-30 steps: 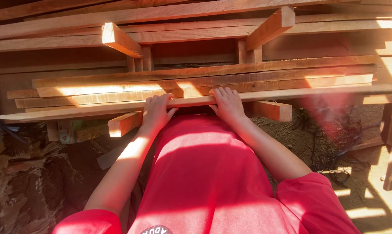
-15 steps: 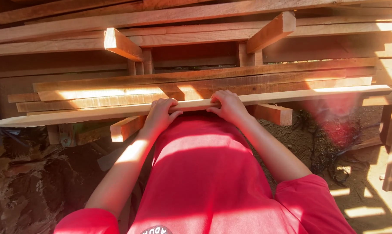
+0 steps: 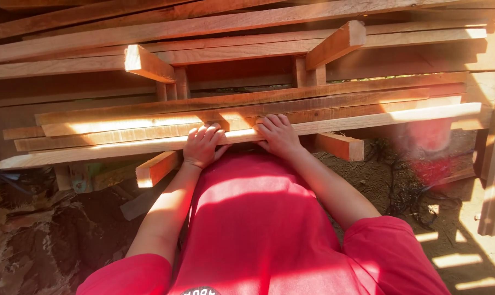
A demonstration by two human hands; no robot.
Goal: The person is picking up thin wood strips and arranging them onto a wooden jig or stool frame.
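At the front edge of a stack of reddish timber, both hands are resting on the nearest long plank, a thin pale board that is running from far left to far right across the view. The left hand is lying over the plank's near edge with fingers curled on its top face, and the right hand is doing the same just beside it, fingers spread and pressing down; both are grasping the board rather than hanging free. The plank is sitting on top of two short cross blocks that are poking out toward the person, with more boards lying behind and above it in layers.

As a judgement, the risk is sitting in how close the hands are to each other. With such a long, thin board held only near its middle, either end is likely to sag, swing or catch on the neighbouring boards, which could drag them off the stack. The rough sawn edge is also threatening splinters under bare fingers, and fingertips tucked between plank and the board behind could be getting pinched. The ground below looks uneven and littered, so footing is uncertain.
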